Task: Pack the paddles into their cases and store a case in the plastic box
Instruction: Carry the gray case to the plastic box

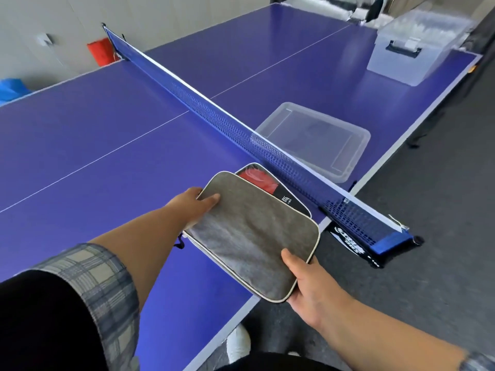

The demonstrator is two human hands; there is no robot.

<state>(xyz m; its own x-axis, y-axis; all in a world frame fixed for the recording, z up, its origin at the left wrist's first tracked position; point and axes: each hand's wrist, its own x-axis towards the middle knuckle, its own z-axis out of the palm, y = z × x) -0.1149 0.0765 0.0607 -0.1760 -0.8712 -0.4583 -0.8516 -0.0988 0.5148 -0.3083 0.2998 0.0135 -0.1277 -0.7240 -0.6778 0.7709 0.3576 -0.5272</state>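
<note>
A grey paddle case (251,236) with pale piping hangs over the near right edge of the blue table (107,145). Both hands hold it. My left hand (195,204) grips its far left corner, thumb on top. My right hand (302,279) grips its near right corner from below. Under its far edge shows a black case with a red print (263,180), partly hidden. No paddle is visible. Beyond the net (214,113) lies a clear plastic tray (321,140), apparently the box's lid. The clear plastic box (412,46) with a black latch stands at the far right.
The net's clamp (385,242) sticks out past the table edge just right of the case. A red bin (103,52) stands by the wall beyond the table. Dark grey floor (442,210) runs along the right side. My white shoe (238,341) shows below the table edge.
</note>
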